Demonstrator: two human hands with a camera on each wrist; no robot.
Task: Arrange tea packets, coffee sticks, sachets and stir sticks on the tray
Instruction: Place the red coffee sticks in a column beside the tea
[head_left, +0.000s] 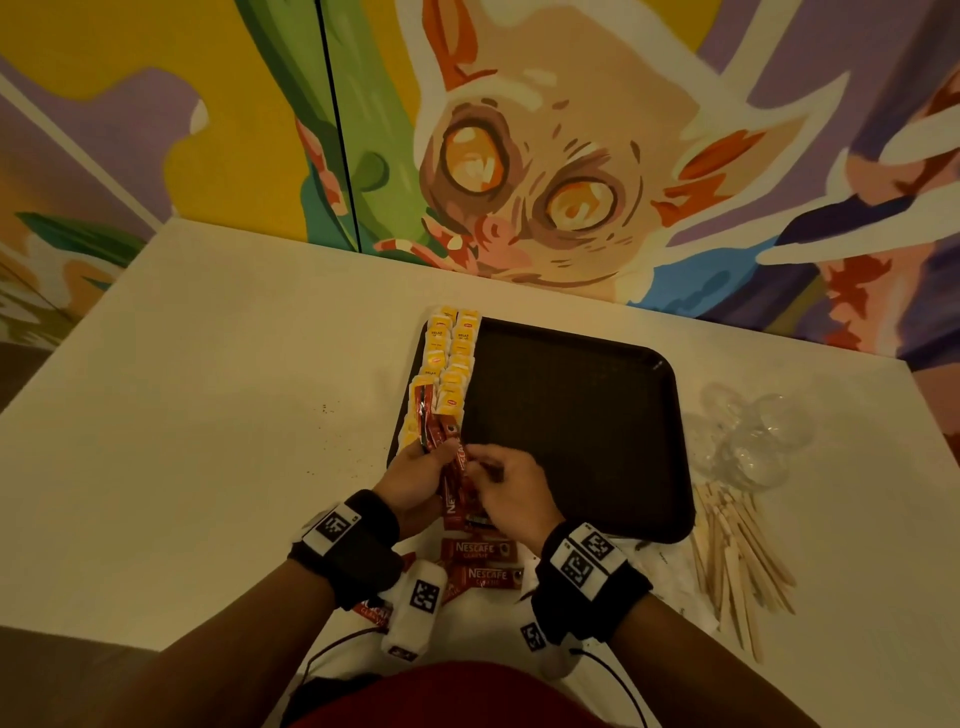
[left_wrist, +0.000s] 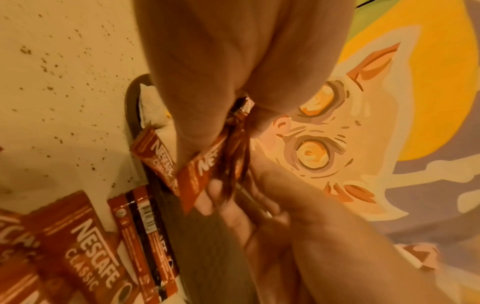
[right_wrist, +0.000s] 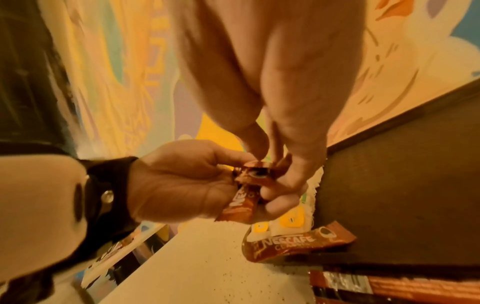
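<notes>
A black tray lies on the white table, with yellow tea packets lined up along its left edge. Over the tray's near left corner my left hand grips a bundle of red Nescafé coffee sticks. My right hand pinches the top of one stick in that bundle. In the left wrist view the sticks fan out below my left hand's fingers. More coffee sticks lie loose on the table between my wrists. One stick rests across the tray's edge by the tea packets.
Wooden stir sticks lie in a pile right of the tray, with clear plastic cups behind them. A painted mural wall closes the far side of the table. Dark specks dot the tabletop left of the tray.
</notes>
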